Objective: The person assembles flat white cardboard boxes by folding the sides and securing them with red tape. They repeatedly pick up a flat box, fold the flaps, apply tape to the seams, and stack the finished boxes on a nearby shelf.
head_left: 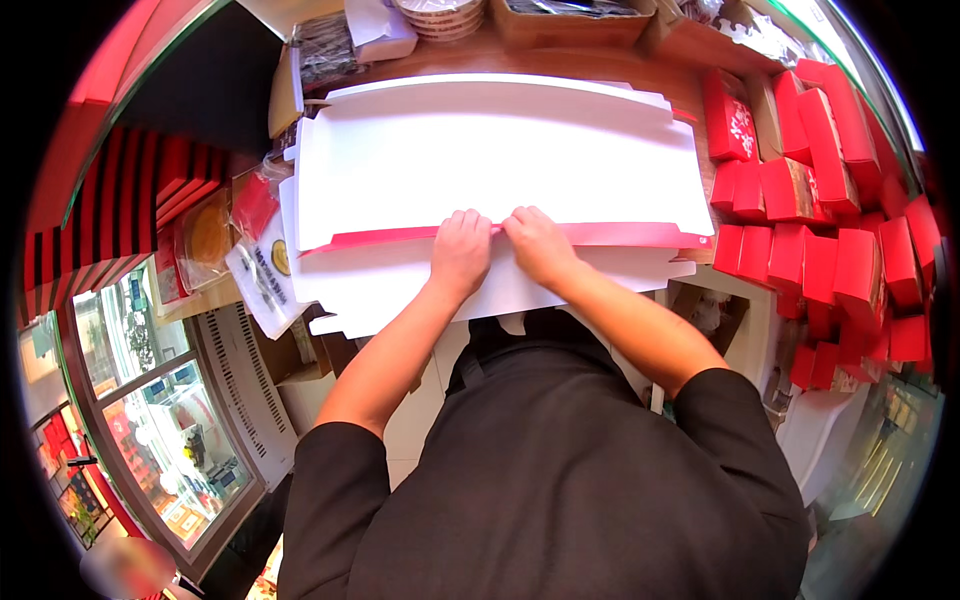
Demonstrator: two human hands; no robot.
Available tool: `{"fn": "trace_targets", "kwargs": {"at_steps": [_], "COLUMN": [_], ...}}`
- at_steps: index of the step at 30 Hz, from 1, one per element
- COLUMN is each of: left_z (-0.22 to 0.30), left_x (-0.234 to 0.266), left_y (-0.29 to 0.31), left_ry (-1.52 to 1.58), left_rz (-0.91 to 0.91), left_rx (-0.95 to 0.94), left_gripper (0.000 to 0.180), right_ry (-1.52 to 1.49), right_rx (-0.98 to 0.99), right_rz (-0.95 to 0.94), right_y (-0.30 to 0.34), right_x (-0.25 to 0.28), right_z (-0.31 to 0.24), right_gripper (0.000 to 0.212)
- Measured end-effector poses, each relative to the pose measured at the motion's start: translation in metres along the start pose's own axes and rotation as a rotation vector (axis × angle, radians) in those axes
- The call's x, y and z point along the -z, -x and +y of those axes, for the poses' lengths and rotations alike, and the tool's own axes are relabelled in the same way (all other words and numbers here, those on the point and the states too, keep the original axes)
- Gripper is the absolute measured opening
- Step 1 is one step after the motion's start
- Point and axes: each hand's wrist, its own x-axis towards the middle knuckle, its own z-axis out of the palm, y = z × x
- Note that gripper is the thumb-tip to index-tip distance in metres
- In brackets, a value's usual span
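A large flat cardboard box blank [500, 150], white on its upper face, lies across the table before me. Along its near side a narrow red folded strip [378, 237] shows. My left hand [462, 254] is closed on this edge near the middle, its fingers curled over the strip. Close beside it on the right, my right hand [540, 246] pinches the same edge, fingers bent and together. Another white cardboard sheet [385, 283] lies under the near edge, below my wrists. My thumbs are mostly hidden.
Many red boxes [800, 260] are piled at the right. Along the back stand stacked round containers [440, 18] and an open brown carton [570, 28]. Plastic-wrapped packets [268, 262] lie at the left, near a striped red-and-black stack [110, 190].
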Motion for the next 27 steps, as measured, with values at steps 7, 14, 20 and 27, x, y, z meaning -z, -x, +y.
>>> {"fn": "trace_targets", "kwargs": {"at_steps": [7, 14, 20, 27], "left_z": [-0.008, 0.04, 0.048, 0.063], "left_x": [-0.008, -0.004, -0.036, -0.032], "left_y": [0.005, -0.017, -0.026, -0.032], "left_ry": [0.027, 0.026, 0.074, 0.033], "left_rz": [0.022, -0.098, -0.09, -0.093], "left_rx": [-0.017, -0.013, -0.079, -0.003], "left_gripper": [0.015, 0.015, 0.014, 0.015], "right_ry": [-0.011, 0.021, 0.001, 0.089], "right_rx": [0.009, -0.077, -0.048, -0.228], "right_rz": [0.038, 0.11, 0.133, 0.192], "right_y": [0.046, 0.051, 0.066, 0.106], "right_x": [0.047, 0.032, 0.043, 0.068], "right_z": [0.035, 0.042, 0.055, 0.097], "right_gripper": [0.014, 0.02, 0.017, 0.015]}}
